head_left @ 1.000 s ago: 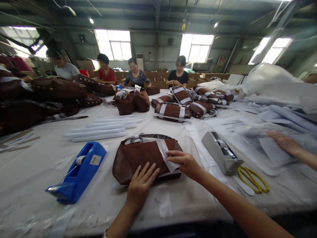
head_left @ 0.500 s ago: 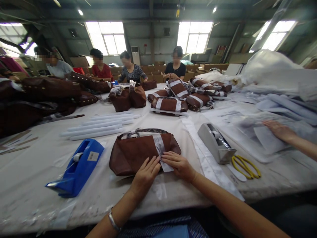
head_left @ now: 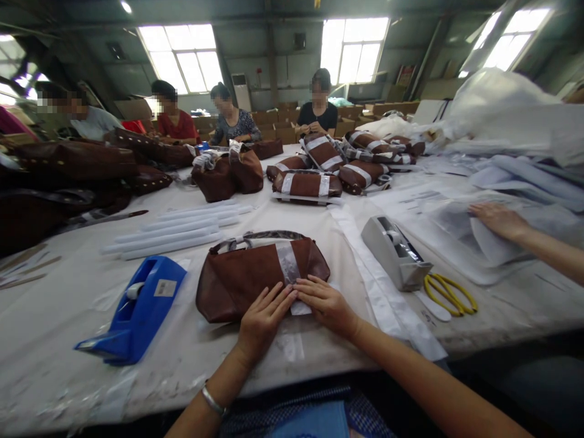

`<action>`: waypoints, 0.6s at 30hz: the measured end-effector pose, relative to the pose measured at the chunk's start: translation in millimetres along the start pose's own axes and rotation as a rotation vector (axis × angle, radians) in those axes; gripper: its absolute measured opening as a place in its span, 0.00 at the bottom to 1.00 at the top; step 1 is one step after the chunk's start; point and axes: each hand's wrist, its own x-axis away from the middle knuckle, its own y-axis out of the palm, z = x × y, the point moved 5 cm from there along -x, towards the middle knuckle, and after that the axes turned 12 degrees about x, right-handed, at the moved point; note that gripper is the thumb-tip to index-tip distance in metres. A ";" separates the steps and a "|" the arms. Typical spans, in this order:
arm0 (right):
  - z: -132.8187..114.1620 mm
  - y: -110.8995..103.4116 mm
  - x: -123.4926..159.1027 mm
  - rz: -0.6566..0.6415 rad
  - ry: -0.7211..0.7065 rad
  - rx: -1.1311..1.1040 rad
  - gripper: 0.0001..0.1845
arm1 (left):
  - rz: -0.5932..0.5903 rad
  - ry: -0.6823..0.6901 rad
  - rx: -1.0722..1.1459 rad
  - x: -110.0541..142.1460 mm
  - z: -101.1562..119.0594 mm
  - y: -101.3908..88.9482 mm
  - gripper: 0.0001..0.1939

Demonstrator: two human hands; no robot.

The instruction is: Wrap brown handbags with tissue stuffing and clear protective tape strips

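A brown handbag lies on the white-covered table in front of me, its wrapped handle along the far side. Across it runs a strip of clear tape over a pale band. My left hand rests flat on the bag's near edge, fingers stretched out. Beside it my right hand presses flat over the near end of the strip, fingertips almost touching the left ones. A bit of white sheet shows between the hands, below the bag's edge.
A blue tape dispenser stands at left, a grey one at right beside yellow-handled scissors. White paper rolls and several brown bags lie farther back. A co-worker's hand touches plastic sheets at right. Several people sit opposite.
The view has shifted slightly. My hands have drawn closer together at the strip's near end and stay on the bag. The co-worker's hand at right moves over the plastic sheets.
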 end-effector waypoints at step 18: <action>-46.0 29.6 22.4 -0.280 0.021 0.154 0.05 | -0.037 -0.006 0.022 1.5 0.5 1.6 0.26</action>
